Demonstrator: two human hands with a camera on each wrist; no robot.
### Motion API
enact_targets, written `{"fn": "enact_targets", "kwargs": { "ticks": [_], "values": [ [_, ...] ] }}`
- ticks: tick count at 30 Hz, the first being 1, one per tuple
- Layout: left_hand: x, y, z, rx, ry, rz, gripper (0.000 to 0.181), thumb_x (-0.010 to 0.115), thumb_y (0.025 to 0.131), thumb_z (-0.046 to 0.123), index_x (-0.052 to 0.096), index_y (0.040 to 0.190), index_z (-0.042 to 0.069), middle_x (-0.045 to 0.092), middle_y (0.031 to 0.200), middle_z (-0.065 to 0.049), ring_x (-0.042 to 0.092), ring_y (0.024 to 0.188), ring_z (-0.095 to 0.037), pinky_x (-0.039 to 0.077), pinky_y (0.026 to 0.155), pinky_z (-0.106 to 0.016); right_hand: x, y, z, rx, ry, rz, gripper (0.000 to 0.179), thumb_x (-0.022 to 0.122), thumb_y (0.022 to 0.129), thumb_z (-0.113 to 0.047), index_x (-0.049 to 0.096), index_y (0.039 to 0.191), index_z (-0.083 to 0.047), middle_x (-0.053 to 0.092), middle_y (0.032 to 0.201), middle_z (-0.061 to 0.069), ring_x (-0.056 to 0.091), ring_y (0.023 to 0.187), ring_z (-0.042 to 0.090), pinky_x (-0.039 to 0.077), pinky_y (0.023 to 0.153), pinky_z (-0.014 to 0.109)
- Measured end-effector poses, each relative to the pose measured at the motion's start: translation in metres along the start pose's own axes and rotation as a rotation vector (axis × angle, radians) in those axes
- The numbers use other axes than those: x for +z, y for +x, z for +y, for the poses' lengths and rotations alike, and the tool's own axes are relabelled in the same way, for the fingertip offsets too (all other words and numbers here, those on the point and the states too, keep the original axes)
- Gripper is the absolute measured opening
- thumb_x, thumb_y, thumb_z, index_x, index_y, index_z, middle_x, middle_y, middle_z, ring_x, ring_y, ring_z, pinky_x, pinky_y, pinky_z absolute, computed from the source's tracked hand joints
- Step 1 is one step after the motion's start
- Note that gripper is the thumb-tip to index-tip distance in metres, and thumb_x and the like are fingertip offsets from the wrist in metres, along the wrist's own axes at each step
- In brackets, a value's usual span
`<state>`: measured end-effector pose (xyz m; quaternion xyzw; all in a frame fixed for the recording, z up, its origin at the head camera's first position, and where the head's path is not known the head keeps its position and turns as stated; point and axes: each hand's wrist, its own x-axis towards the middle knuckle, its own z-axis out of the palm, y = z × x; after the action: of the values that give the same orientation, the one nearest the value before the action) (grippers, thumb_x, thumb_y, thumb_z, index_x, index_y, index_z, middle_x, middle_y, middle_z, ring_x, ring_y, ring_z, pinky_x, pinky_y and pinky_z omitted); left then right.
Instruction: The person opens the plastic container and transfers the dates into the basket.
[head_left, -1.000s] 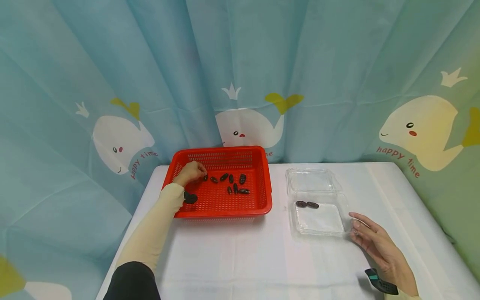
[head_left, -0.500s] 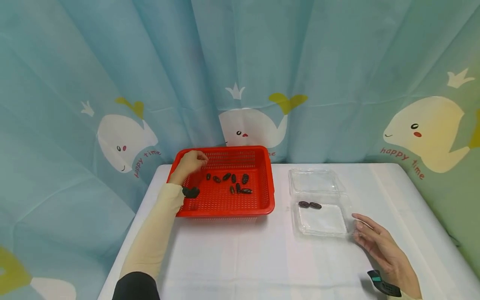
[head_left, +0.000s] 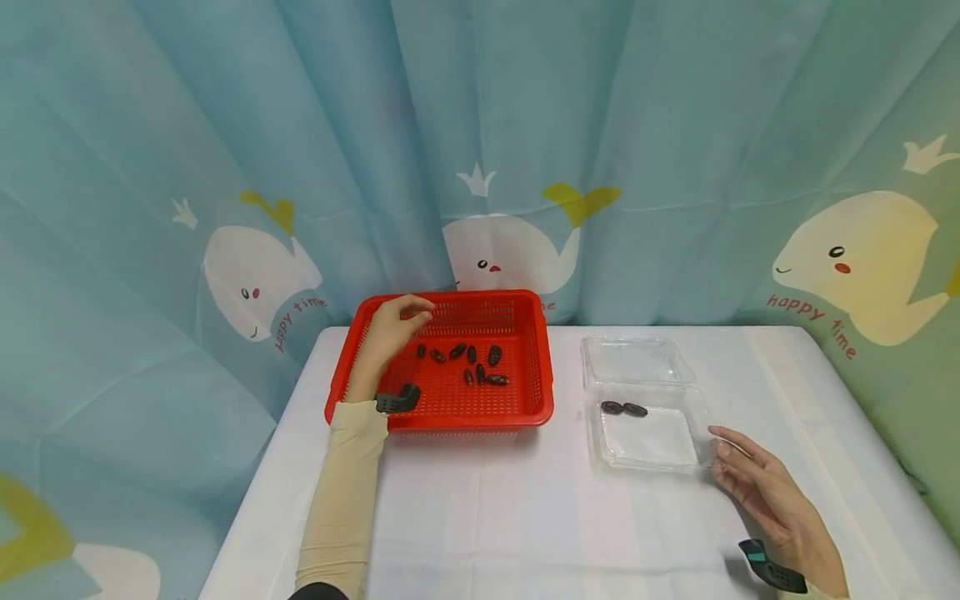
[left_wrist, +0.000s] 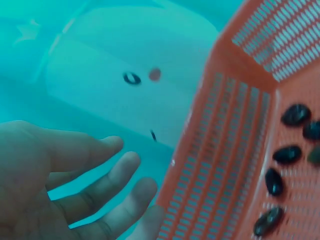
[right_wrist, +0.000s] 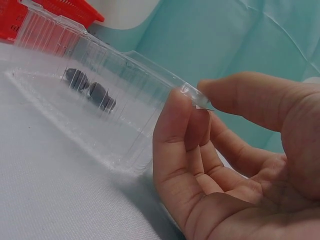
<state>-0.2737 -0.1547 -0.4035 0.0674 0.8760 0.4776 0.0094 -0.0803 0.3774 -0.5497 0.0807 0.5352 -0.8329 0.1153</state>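
Observation:
Above the back-left part of the red plastic basket [head_left: 442, 420] is my left hand [head_left: 392, 332], its fingers loosely bent and holding nothing. In the left wrist view those fingers [left_wrist: 132, 192] are spread beside the basket's outer wall. Several dark, wrinkled dates [head_left: 495, 355] lie scattered on the basket floor. On the right, my right hand [head_left: 772, 496] pinches the rim corner of a clear plastic clamshell box [head_left: 652, 460] between thumb and fingers, plainly seen in the right wrist view. Two dates [head_left: 635, 410] lie end to end along the box's back-left side.
The box's lid [head_left: 633, 360] lies folded back behind it. A white cloth [head_left: 540, 517] covers the table. Behind the table's back edge hangs a blue-green curtain [head_left: 660, 167] printed with whales, with the basket close against it.
My left hand has let go of a date at the basket's left, risen and moved back, its fingers loosening. The right hand keeps its hold on the box. The head view has shifted slightly.

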Motion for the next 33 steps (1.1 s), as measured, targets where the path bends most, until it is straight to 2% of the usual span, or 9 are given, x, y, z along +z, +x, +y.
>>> {"fn": "enact_targets", "kwargs": {
  "ticks": [3, 7, 10, 14, 17, 21, 25, 29, 33],
  "values": [
    [0.009, -0.008, 0.003, 0.037, -0.045, 0.035, 0.025, 0.063, 0.105, 0.015, 0.070, 0.127, 0.006, 0.069, 0.127, -0.018, 0.067, 0.105, -0.038, 0.059, 0.087, -0.044, -0.001, 0.000, 0.000, -0.002, 0.003, 0.007, 0.039, 0.048, 0.109, -0.003, 0.071, 0.122, -0.032, 0.069, 0.102, -0.009, 0.067, 0.085, 0.006, 0.059, 0.077, 0.022],
    [0.024, -0.017, 0.010, 0.084, -0.090, 0.055, 0.023, 0.064, 0.104, 0.015, 0.072, 0.125, 0.008, 0.071, 0.125, -0.015, 0.069, 0.102, -0.031, 0.058, 0.084, -0.040, -0.002, -0.001, -0.001, -0.013, -0.037, 0.026, 0.040, 0.049, 0.109, -0.004, 0.068, 0.125, -0.034, 0.068, 0.100, -0.010, 0.067, 0.084, 0.006, 0.059, 0.076, 0.022],
    [0.035, -0.025, 0.016, 0.110, -0.135, 0.029, 0.022, 0.064, 0.104, 0.016, 0.072, 0.124, 0.011, 0.072, 0.124, -0.014, 0.068, 0.102, -0.028, 0.054, 0.080, -0.038, -0.002, -0.001, -0.002, -0.016, -0.064, 0.035, 0.039, 0.049, 0.109, -0.005, 0.067, 0.126, -0.036, 0.068, 0.101, -0.010, 0.067, 0.084, 0.006, 0.059, 0.076, 0.022],
    [0.051, -0.033, 0.023, 0.146, -0.200, -0.016, 0.022, 0.063, 0.105, 0.015, 0.072, 0.125, 0.012, 0.071, 0.126, -0.015, 0.069, 0.104, -0.028, 0.057, 0.084, -0.033, -0.003, -0.001, -0.001, -0.017, -0.068, 0.031, 0.040, 0.049, 0.109, -0.005, 0.066, 0.127, -0.035, 0.068, 0.102, -0.010, 0.067, 0.084, 0.006, 0.059, 0.076, 0.022],
    [0.063, -0.037, 0.026, 0.172, -0.234, -0.023, 0.021, 0.064, 0.104, 0.015, 0.072, 0.123, 0.011, 0.072, 0.124, -0.014, 0.069, 0.101, -0.031, 0.057, 0.084, -0.030, -0.004, -0.001, 0.001, -0.011, -0.051, 0.020, 0.040, 0.048, 0.109, -0.004, 0.066, 0.128, -0.035, 0.068, 0.102, -0.010, 0.067, 0.084, 0.006, 0.058, 0.076, 0.021],
    [0.077, -0.046, 0.032, 0.203, -0.242, -0.022, 0.018, 0.065, 0.104, 0.016, 0.073, 0.120, 0.013, 0.074, 0.120, -0.009, 0.069, 0.101, -0.033, 0.055, 0.081, -0.030, -0.004, -0.002, 0.003, -0.005, -0.040, 0.017, 0.040, 0.048, 0.110, -0.004, 0.065, 0.129, -0.035, 0.068, 0.103, -0.010, 0.066, 0.084, 0.006, 0.058, 0.076, 0.021],
    [0.091, -0.053, 0.039, 0.247, -0.237, -0.044, 0.019, 0.066, 0.103, 0.016, 0.073, 0.120, 0.016, 0.075, 0.120, -0.004, 0.068, 0.108, -0.031, 0.057, 0.086, -0.034, -0.003, -0.002, 0.003, -0.013, -0.037, 0.011, 0.041, 0.047, 0.110, -0.004, 0.064, 0.131, -0.034, 0.068, 0.105, -0.010, 0.066, 0.084, 0.006, 0.058, 0.076, 0.022],
    [0.103, -0.057, 0.045, 0.314, -0.219, -0.102, 0.019, 0.066, 0.103, 0.017, 0.072, 0.121, 0.019, 0.074, 0.119, 0.002, 0.067, 0.108, -0.022, 0.057, 0.089, -0.041, -0.003, 0.000, 0.003, -0.025, -0.037, 0.012, 0.040, 0.047, 0.110, -0.004, 0.063, 0.132, -0.034, 0.069, 0.106, -0.010, 0.066, 0.084, 0.006, 0.058, 0.076, 0.021],
    [0.115, -0.061, 0.052, 0.374, -0.175, -0.168, 0.020, 0.066, 0.103, 0.018, 0.071, 0.122, 0.021, 0.073, 0.119, 0.006, 0.068, 0.107, -0.013, 0.056, 0.092, -0.039, -0.002, -0.001, 0.006, -0.021, -0.048, 0.020, 0.040, 0.047, 0.110, -0.005, 0.063, 0.131, -0.035, 0.069, 0.106, -0.011, 0.066, 0.084, 0.005, 0.058, 0.076, 0.021]
  ]
}}
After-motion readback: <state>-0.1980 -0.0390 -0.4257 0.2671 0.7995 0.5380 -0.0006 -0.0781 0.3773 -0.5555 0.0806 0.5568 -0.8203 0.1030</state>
